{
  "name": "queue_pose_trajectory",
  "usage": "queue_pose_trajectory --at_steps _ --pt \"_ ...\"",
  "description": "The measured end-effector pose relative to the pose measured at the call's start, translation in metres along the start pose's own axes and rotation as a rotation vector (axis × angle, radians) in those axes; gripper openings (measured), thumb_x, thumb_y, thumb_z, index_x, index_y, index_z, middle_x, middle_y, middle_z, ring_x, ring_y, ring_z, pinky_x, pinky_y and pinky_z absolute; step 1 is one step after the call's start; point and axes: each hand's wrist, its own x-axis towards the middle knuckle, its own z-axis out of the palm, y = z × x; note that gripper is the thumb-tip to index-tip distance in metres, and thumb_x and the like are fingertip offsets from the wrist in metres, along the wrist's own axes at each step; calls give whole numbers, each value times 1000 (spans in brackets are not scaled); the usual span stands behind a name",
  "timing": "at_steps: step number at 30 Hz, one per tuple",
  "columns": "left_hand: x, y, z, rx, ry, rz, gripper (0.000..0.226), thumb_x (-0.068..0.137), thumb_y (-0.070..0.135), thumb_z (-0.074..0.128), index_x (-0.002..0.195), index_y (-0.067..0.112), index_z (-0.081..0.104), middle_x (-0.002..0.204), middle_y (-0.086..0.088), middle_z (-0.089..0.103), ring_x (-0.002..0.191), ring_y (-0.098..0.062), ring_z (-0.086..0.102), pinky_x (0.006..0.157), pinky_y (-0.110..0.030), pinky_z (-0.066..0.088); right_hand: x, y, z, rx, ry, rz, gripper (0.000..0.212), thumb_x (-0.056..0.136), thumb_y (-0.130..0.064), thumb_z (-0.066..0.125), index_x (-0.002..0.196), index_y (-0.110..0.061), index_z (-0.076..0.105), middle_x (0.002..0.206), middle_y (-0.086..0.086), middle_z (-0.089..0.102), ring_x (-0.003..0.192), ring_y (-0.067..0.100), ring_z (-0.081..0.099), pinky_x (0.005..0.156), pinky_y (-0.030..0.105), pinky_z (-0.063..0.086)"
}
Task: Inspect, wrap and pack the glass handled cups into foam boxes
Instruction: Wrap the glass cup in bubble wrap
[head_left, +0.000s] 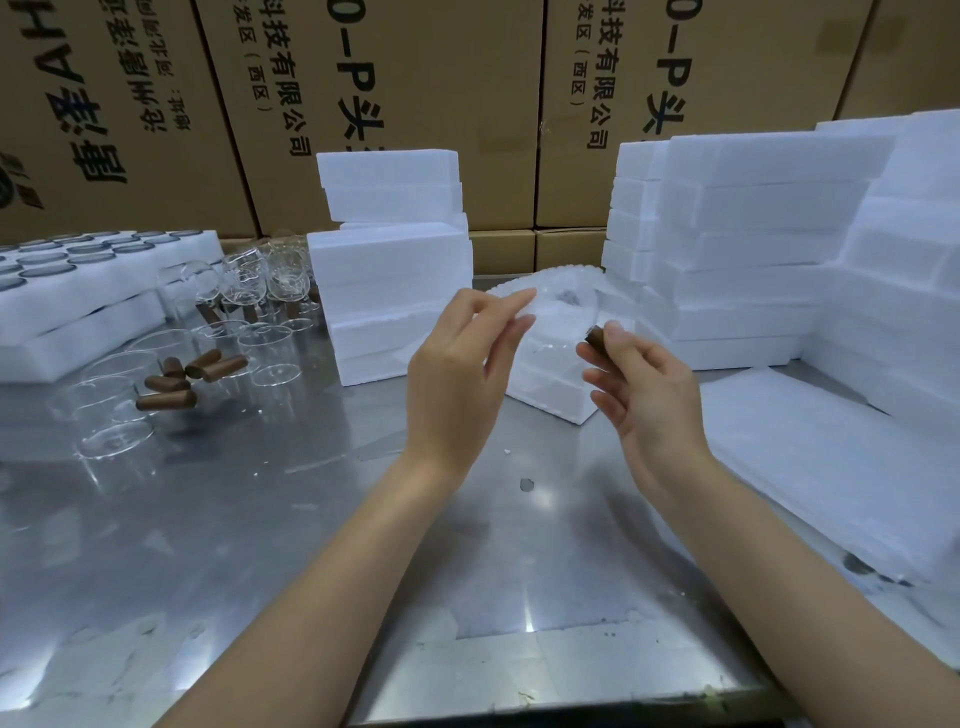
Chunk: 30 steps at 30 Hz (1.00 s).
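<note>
I hold one clear glass cup (558, 317) up over the metal table. My left hand (457, 374) pinches its rim between thumb and fingers. My right hand (639, 389) grips its brown wooden handle (594, 336). Behind and below the cup lies an open foam box (550, 395), partly hidden by my hands. More glass cups with brown handles (171, 382) lie and stand at the left of the table.
Stacks of white foam boxes stand in the middle (389, 291) and at the right (769, 249). A foam tray of cups (78, 291) sits far left. Flat foam sheets (831, 467) lie at the right. Cardboard cartons (415, 104) form a wall behind.
</note>
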Motion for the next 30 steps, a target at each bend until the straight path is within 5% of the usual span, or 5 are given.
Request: queue_pose_trajectory --at_steps 10,18,24,27,30 --pt "-12 27 11 -64 -109 236 19 83 -5 68 96 6 76 81 -10 66 65 -24 62 51 -37 51 -5 13 14 -342 -148 -367 16 86 -6 61 73 -16 59 65 -9 61 61 2 58 57 16 46" --pt "-9 35 8 -35 -36 426 32 94 27 51 113 9 69 102 -11 67 96 -23 59 84 -34 43 3 16 1 -98 -88 -37 22 94 1 47 90 -19 54 79 -8 59 70 5 62 63 19 50" --pt "12 -2 -12 -122 323 -156 36 97 28 33 119 12 56 118 2 55 117 -14 49 103 -41 36 2 4 5 133 -153 58 23 95 -9 51 115 1 58 87 8 63 80 21 62 81 37 52" --pt "16 -15 -18 -492 228 -551 38 97 32 32 112 16 64 113 8 64 111 -1 56 98 -22 40 3 4 2 236 -194 120 16 96 -8 48 106 -5 60 89 8 61 84 22 59 84 38 49" --pt "14 -17 -16 -888 27 -817 41 102 41 27 118 24 60 127 5 63 121 -7 55 112 -36 34 4 4 2 395 -245 247 19 98 -11 44 87 -8 59 73 2 64 68 15 63 63 25 56"
